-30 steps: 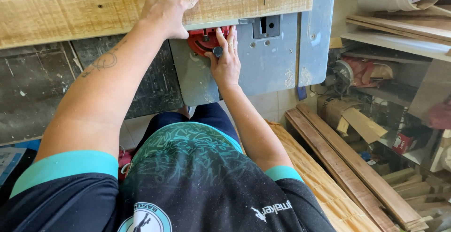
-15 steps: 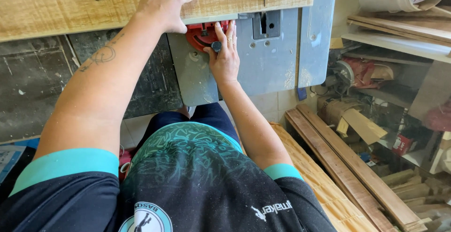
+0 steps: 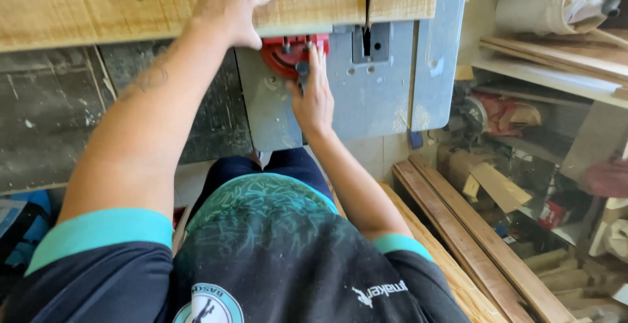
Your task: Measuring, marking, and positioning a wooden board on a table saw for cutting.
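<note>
A long rough wooden plank (image 3: 118, 9) lies across the grey table of a saw (image 3: 386, 87). My left hand (image 3: 229, 2) presses flat on the plank, fingers spread. A cut line runs through the plank above the blade slot (image 3: 367, 41). My right hand (image 3: 314, 94) rests on the red mitre gauge (image 3: 284, 51) at the plank's near edge, fingers around its dark knob.
Long boards (image 3: 471, 238) lean on the floor at the right. Shelves (image 3: 556, 68) on the right hold wood offcuts, a rolled sack (image 3: 549, 2) and clutter. A dark dusty panel (image 3: 46, 113) sits to the left of the saw table.
The plank, the red gauge and both hands have slid forward, away from me, along the saw table. The cut in the plank now shows above the blade slot.
</note>
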